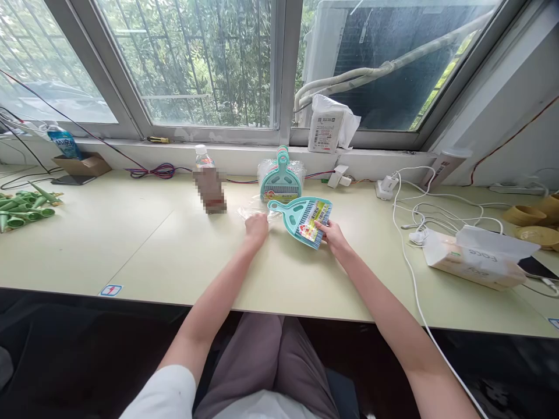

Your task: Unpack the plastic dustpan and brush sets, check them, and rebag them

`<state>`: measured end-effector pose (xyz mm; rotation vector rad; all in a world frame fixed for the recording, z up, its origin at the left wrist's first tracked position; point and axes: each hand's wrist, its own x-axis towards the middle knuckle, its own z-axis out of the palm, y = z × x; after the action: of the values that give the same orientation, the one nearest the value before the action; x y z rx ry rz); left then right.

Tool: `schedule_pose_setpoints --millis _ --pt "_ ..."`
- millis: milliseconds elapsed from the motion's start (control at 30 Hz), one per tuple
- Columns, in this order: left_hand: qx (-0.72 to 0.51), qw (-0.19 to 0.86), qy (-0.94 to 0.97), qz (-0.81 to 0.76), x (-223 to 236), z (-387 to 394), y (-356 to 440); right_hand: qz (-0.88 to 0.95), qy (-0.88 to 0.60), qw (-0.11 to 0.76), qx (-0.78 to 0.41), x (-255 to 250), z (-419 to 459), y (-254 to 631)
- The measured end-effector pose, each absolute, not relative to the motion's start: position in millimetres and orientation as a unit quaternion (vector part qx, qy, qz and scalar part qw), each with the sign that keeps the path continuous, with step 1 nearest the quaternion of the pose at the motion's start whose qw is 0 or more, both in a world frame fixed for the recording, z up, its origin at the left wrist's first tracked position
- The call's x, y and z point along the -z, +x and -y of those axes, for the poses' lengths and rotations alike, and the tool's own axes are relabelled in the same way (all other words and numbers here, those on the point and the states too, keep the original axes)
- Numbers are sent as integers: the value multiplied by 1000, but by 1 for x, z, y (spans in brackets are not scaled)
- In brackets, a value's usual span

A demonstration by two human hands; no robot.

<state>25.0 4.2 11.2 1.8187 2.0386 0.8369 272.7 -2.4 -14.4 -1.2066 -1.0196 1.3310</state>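
Note:
A small teal brush-and-dustpan set (301, 218) with a colourful label lies on the pale table (131, 244) in front of me. My right hand (332, 235) pinches its near right corner. My left hand (256, 227) is closed on a clear plastic wrapper (248, 210) lying flat just left of the set's handle. Behind them, a second teal set (280, 181) in a clear bag stands upright against the wall under the window.
A blurred bottle (208, 181) stands left of the sets. Green cone-shaped pieces (24, 206) lie at far left. A tissue pack (476, 259), white cables (430, 209), a charger (384, 187) and yellow bowls (530, 224) crowd the right. A white parcel (327, 123) sits on the sill.

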Motion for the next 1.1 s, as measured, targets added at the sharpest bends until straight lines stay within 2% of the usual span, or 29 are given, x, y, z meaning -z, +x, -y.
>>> schedule_pose_setpoints --millis 100,167,367,433,667,767,900,1033,1100 --pt "-215 44 643 -734 -7 -12 22 449 -495 500 -551 8 7 269" --pt "-206 14 633 -746 -9 -14 14 456 -500 495 -545 3 9 266" --pt "-296 -13 618 -728 -25 -2 10 463 -558 510 -463 3 6 272" --pt "-323 -16 622 -713 -27 1 16 464 -545 517 -469 8 2 276" --pt "-438 109 580 -678 -27 8 40 480 -471 483 -560 9 11 257" --pt "-466 135 614 -622 -25 14 50 449 -468 511 -563 7 19 248" --pt "-512 107 659 -541 -20 14 56 391 -465 571 -552 8 21 248" --pt "-650 94 498 -566 -14 7 51 361 -429 614 -555 7 18 251" --pt "-702 167 419 -551 -13 2 47 352 -409 633 -554 5 17 250"
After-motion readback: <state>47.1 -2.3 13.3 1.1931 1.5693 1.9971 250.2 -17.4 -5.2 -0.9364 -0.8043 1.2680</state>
